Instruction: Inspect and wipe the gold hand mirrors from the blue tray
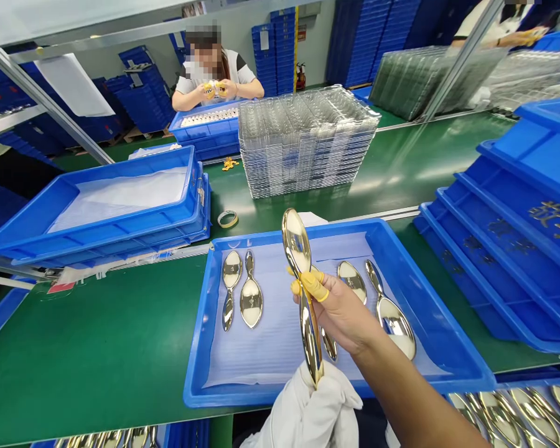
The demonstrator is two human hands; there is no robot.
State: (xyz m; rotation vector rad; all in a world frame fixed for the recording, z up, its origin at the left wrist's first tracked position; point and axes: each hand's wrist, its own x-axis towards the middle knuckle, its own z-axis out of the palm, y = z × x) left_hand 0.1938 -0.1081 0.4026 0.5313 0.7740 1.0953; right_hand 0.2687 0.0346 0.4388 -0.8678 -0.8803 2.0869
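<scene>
Hands together, clamped on gold spoon [297, 246], raised over blue tray [200, 367] | right hand [338, 311] in yellow cots [313, 286], left hand [312, 404] in white cloth, likely sparing the plating

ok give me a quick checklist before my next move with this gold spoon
1. Grip: the gold-coloured spoon is pinched in the right hand by yellow-capped fingers: ok
2. Left hand: not visible, with a white cloth at the spoon's lower end: cannot tell
3. Spoon surface: glare hides any marks: cannot tell
4. Other spoons in the blue tray: lying apart: ok
5. Room on the white liner: ok
</scene>
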